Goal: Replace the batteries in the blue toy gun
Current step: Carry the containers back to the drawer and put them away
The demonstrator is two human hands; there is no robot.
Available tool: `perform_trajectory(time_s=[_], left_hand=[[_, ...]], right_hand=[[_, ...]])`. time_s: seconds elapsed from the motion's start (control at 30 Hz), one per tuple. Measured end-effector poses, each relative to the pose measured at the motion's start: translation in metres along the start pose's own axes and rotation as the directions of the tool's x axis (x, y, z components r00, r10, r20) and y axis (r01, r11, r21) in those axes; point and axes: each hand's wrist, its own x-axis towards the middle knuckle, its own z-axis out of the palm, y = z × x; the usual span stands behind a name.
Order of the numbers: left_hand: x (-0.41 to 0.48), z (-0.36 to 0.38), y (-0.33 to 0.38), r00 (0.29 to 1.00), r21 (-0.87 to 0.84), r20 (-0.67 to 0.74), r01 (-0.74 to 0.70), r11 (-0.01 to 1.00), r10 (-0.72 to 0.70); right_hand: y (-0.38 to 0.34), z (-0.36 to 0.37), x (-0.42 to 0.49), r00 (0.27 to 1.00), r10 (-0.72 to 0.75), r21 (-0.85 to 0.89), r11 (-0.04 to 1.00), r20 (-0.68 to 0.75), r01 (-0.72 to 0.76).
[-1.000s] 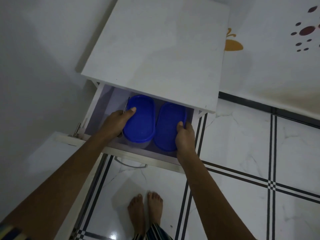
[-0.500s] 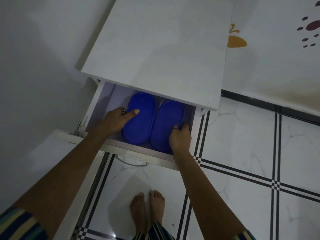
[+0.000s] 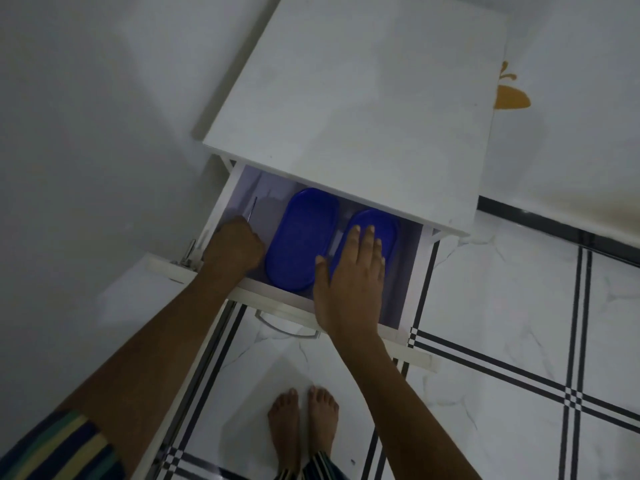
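An open white drawer (image 3: 273, 298) holds two oval containers with blue lids. My left hand (image 3: 235, 247) is curled into a fist at the drawer's left end, beside the left container (image 3: 301, 237). A thin metal tool (image 3: 252, 211), like a screwdriver shaft, sticks out of that fist. My right hand (image 3: 349, 271) lies flat with straight fingers on the lid of the right container (image 3: 389, 225). No blue toy gun or batteries show.
The drawer hangs out from a white cabinet (image 3: 363, 116) set against a white wall at the left. A curved handle (image 3: 287, 325) sits on the drawer front. My bare feet (image 3: 301, 420) stand on a white tiled floor with black lines.
My left hand left the left container's lid and closed into a fist on the thin tool beside it. My right hand let go of the right container's edge and spread flat on its lid.
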Motion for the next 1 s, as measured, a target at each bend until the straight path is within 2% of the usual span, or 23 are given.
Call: perform_trajectory(time_s=[0.17,0.27,0.37,0.4,0.47,0.53,0.63,0.77,1.0], left_hand=[[-0.002,0.003,-0.006,0.995,0.182,0.023,-0.097,0.978,0.095],[-0.001,0.004,-0.006,0.993,0.281,0.073,-0.109,0.953,0.091],[-0.012,-0.004,-0.010,0.987,0.219,-0.025,-0.152,0.964,0.161],[-0.020,-0.007,-0.013,0.964,0.183,-0.114,-0.216,0.959,0.239],[-0.045,-0.006,-0.019,0.848,0.132,-0.288,-0.426,0.895,0.446],[-0.070,0.001,-0.024,0.764,0.096,-0.312,-0.566,0.819,0.565],[-0.081,0.019,-0.035,0.697,0.254,-0.303,-0.598,0.760,0.650],[-0.064,0.023,-0.032,0.608,0.329,-0.379,-0.616,0.716,0.698],[-0.026,0.015,0.007,0.549,0.420,-0.396,-0.605,0.677,0.736]], right_hand=[[0.002,0.014,0.003,0.996,-0.029,-0.105,0.994,0.087,0.038],[0.003,0.015,0.002,0.995,-0.026,-0.108,0.993,0.099,0.037],[0.003,0.012,-0.003,0.995,-0.062,-0.121,0.990,0.076,0.071],[0.004,0.011,-0.008,0.994,-0.096,-0.139,0.985,0.046,0.102],[0.010,0.011,-0.022,0.984,-0.168,-0.195,0.969,-0.063,0.153],[0.020,0.013,-0.034,0.967,-0.221,-0.289,0.941,-0.124,0.178],[0.030,0.016,-0.040,0.944,-0.310,-0.404,0.883,-0.117,0.239],[0.025,0.015,-0.027,0.912,-0.385,-0.493,0.827,-0.145,0.271],[0.022,-0.002,0.024,0.887,-0.389,-0.477,0.846,-0.248,0.238]])
